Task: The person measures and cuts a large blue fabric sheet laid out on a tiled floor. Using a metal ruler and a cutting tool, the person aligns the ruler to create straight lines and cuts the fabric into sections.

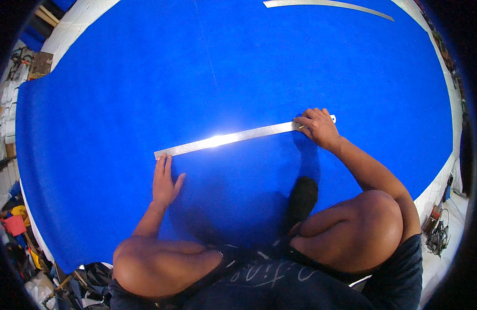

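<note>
A long steel ruler [249, 135] lies slantwise on a blue sheet of cloth-like material [109, 103], its right end farther from me than its left. Light glares off the ruler's middle. My left hand [165, 182] is open, its stretched fingertips resting on the ruler's left end and the thumb spread away. Near the other end, my right hand [321, 129] has its fingers closed over the ruler, whose rounded tip with a hole shows past the knuckles. A small yellowish thing [301, 127] shows at those fingertips; its kind is unclear.
Another metal strip [329, 4] lies on the sheet's far side. A thin line [205, 46] runs down the sheet. My dark-covered foot [302, 199] rests near the right hand. Mixed items [21, 227] crowd the left edge; a tool with a cord [437, 230] is at right.
</note>
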A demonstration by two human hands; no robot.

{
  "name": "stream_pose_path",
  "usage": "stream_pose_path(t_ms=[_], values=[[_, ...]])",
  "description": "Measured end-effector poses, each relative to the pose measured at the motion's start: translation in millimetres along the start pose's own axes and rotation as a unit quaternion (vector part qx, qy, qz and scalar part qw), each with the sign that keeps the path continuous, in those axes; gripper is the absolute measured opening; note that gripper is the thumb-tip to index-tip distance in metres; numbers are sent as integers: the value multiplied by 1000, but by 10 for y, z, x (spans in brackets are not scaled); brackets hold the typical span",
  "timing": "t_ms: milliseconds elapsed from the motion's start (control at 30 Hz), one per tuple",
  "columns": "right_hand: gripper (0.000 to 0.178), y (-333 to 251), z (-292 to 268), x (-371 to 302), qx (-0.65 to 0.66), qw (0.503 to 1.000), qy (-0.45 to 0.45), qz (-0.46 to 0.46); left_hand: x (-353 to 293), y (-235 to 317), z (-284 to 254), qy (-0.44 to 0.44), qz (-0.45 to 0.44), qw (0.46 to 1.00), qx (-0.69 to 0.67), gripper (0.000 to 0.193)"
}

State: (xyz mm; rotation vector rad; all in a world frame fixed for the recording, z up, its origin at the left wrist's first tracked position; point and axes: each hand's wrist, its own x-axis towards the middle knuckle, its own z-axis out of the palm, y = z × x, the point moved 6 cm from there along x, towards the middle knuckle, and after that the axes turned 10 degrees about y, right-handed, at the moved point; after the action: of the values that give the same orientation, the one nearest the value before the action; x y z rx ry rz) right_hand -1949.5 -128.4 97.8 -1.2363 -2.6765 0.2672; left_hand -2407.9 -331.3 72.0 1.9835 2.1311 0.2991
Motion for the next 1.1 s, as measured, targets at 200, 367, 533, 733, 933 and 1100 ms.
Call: stream_pose_path(t_ms=[200,367,533,733,933,1100], values=[[28,20,1,14,16,1000,5,-5,-12,6,5,19,6,1000,-6,79],[27,18,13,29,18,1000,4,-7,-21,-6,23,17,-6,1000,-11,79],[28,30,30,12,15,1000,3,-4,-21,2,15,8,-21,999,-27,79],[28,-2,13,24,16,1000,17,-10,-36,-45,16,14,-20,999,-32,80],[28,5,23,31,7,1000,17,-9,-25,-45,29,-1,-33,999,-29,80],[31,-19,22,60,9,1000,2,-2,-34,-82,24,1,-24,1000,-20,80]])
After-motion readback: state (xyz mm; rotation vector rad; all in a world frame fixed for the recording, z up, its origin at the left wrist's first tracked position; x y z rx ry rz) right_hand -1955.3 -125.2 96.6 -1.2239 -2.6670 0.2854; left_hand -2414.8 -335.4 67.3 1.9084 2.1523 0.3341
